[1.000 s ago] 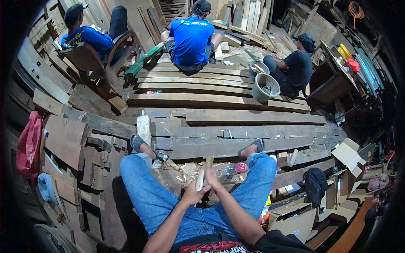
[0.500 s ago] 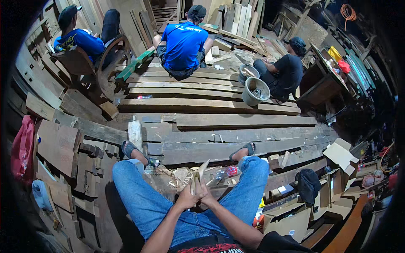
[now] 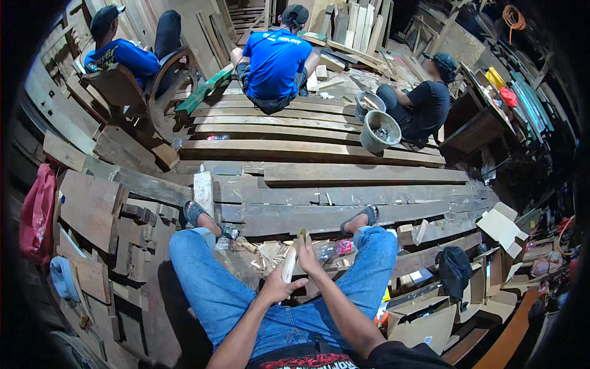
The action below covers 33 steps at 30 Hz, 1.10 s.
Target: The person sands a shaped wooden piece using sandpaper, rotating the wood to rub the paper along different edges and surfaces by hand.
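Between my knees, my left hand (image 3: 276, 289) is closed around the lower end of a pale, slender carved piece of wood (image 3: 288, 267), which tilts up and away from me. My right hand (image 3: 308, 259) is beside the wood's upper part, its fingers pressed round a small olive-yellow piece (image 3: 302, 234) whose kind I cannot make out. Below both hands, wood shavings and chips (image 3: 265, 251) litter the boards. A plastic bottle with a red label (image 3: 342, 247) lies by my right foot.
Long wooden planks (image 3: 344, 175) stretch across ahead. Two buckets (image 3: 380, 134) stand near a seated person in dark clothes (image 3: 424, 101). Another person in blue (image 3: 276, 64) sits with their back to me; a third sits in a wooden chair (image 3: 117, 92). Cardboard boxes (image 3: 424, 326) crowd the right.
My hands were together on the wood; now the right has moved forward and up with the olive-yellow piece, while the left holds the wood lower down. The whole view has shifted slightly.
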### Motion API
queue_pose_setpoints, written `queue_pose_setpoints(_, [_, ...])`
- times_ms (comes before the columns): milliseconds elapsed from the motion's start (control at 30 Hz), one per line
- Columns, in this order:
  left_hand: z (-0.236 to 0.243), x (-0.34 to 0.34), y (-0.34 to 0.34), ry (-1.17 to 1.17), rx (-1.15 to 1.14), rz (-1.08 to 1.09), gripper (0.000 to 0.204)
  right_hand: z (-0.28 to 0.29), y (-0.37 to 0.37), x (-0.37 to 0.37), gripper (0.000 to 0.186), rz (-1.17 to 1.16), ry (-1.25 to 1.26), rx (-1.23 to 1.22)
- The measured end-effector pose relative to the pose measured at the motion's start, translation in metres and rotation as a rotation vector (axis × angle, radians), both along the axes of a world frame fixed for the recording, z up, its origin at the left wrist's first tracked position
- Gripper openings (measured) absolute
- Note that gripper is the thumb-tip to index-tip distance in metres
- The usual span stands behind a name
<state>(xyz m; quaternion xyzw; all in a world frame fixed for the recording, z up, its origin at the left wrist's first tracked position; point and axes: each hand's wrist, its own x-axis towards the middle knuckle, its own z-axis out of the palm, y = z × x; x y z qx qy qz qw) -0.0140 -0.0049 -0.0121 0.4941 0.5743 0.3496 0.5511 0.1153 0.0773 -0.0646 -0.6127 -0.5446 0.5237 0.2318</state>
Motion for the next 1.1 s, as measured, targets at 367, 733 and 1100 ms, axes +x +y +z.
queue_pose_setpoints(367, [-0.023, -0.013, -0.004, -0.080, -0.080, -0.026, 0.084, 0.016, -0.010, -0.005, 0.050, 0.170, 0.001, 0.057])
queue_pose_setpoints(733, [-0.016, -0.004, -0.003, -0.022, 0.021, -0.002, 0.082, 0.010, -0.026, 0.006, 0.060, 0.133, 0.091, 0.057])
queue_pose_setpoints(1100, [-0.063, -0.013, -0.003, -0.025, -0.136, -0.037, 0.084, 0.003, -0.029, -0.008, 0.058, 0.127, 0.087, -0.112])
